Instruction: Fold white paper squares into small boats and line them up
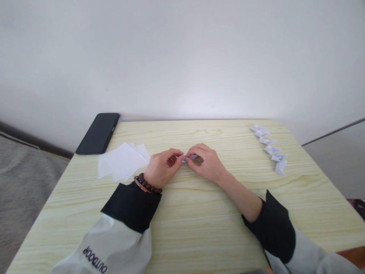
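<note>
Between my hands, just over the middle of the table, is a small piece of folded white paper, mostly covered by fingers. My left hand pinches its left end between thumb and fingers. On the other end, my right hand pinches it in the same way. To the left of my left hand lie several loose white paper sheets, overlapping and fanned out. Over at the right, several small folded paper pieces form a slanting row.
A black phone lies at the table's back left corner. The light wood-grain table meets a white wall behind. Grey floor covering shows past the left table edge.
</note>
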{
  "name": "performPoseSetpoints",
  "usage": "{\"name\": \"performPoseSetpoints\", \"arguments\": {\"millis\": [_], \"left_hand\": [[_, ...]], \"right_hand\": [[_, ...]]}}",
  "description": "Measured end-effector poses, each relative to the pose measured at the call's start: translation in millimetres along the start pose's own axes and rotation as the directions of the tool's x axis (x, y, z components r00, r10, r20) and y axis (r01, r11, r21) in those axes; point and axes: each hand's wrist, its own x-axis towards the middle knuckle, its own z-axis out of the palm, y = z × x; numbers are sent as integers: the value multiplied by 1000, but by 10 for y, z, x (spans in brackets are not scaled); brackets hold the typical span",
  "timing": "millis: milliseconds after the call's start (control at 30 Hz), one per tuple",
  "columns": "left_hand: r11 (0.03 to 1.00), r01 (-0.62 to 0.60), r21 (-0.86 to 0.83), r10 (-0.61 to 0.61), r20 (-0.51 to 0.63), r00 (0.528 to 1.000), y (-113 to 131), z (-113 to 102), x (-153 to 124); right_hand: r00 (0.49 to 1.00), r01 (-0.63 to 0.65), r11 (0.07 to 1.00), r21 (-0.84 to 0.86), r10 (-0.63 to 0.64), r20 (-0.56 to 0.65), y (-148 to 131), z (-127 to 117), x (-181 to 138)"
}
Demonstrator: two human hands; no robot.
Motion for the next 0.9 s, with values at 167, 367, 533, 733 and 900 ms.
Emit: {"name": "performPoseSetpoints", "arguments": {"millis": [167,367,533,733,900], "left_hand": [[975,-144,171,136,56,989,16,-13,-5],[950,-176,256,165,65,984,40,-24,-6],[941,-209,266,201,56,978,31,-15,-14],[926,-221,307,195,114,974,50,-32,-17],[929,-184,321,147,136,980,65,-32,-12]], "right_hand": [[999,14,1000,-9,-14,35,14,4,5],[997,21,998,-58,-17,75,23,9,6],[996,28,997,-71,-22,81,17,7,7],[996,33,997,-65,-28,87,19,10,14],[996,47,997,-63,-41,85,19,10,15]]}}
